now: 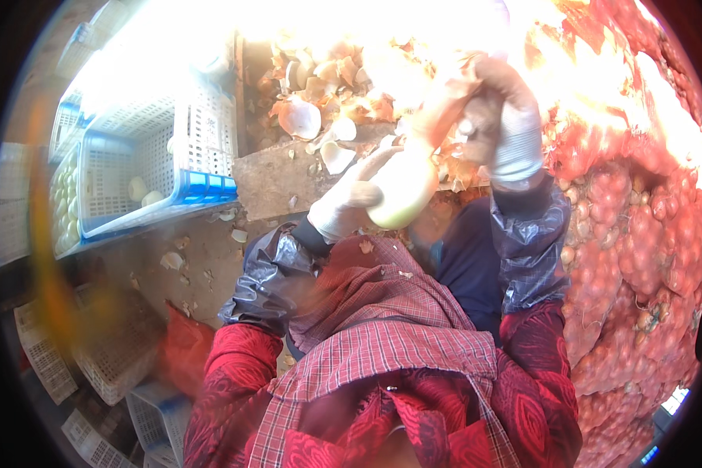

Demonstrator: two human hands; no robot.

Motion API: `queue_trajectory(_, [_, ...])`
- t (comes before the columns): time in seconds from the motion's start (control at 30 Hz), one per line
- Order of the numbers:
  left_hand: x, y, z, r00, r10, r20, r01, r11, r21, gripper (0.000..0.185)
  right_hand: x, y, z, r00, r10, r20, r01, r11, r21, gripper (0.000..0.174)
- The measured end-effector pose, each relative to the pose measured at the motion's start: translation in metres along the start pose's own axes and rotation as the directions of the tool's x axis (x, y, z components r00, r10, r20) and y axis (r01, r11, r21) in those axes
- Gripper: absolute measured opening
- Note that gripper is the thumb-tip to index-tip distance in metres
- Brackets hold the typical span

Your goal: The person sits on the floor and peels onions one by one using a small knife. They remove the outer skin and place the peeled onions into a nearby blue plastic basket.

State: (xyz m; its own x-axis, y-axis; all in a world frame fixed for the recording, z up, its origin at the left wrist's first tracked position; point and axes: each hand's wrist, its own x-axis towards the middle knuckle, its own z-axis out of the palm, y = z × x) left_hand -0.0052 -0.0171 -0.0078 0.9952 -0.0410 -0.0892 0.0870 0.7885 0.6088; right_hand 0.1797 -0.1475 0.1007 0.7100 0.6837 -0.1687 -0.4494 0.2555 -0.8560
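Observation:
My left hand, in a pale glove, grips a large peeled onion just above my lap, the thumb resting across its side. Orange-brown onion skin stretches up from the onion's top to my right hand, whose gloved fingers are closed on it. Glare and blur hide part of the right fingers, and whether they also hold a tool cannot be told. Beyond the hands lies a heap of onion skins and cut ends behind a wooden board.
At left stands a blue-and-white plastic crate with several peeled onions inside. More crates are at lower left, near a red net bag. Red mesh sacks of onions are stacked along the right side. Skin scraps litter the floor.

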Motion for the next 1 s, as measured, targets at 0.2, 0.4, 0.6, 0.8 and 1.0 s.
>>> queue_trajectory(0.2, [0.003,-0.010,-0.038,0.997,-0.061,-0.042,0.052,0.981,-0.188,0.099,0.027,0.003,-0.053,0.999,-0.038,-0.013,0.039,0.983,0.179,0.020])
queue_trajectory(0.4, [0.005,0.021,0.013,1.000,0.000,0.029,0.001,1.000,-0.021,0.101,-0.009,-0.006,-0.020,0.977,-0.136,0.164,0.096,0.969,0.226,0.025])
queue_trajectory(0.6, [0.011,0.019,0.027,0.994,-0.088,0.061,0.062,0.938,0.342,0.104,-0.012,0.010,0.046,0.998,0.005,0.058,-0.017,0.978,0.206,0.023])
queue_trajectory(0.8, [0.010,0.012,0.020,0.995,0.056,-0.083,-0.008,0.868,0.497,0.104,0.002,0.029,0.061,0.978,-0.011,0.209,-0.049,0.959,0.279,0.022])
queue_trajectory(1.0, [-0.007,0.016,0.003,0.996,-0.044,0.075,0.020,0.956,0.293,0.090,0.026,0.007,0.021,0.952,-0.300,0.059,0.298,0.954,0.035,0.024])
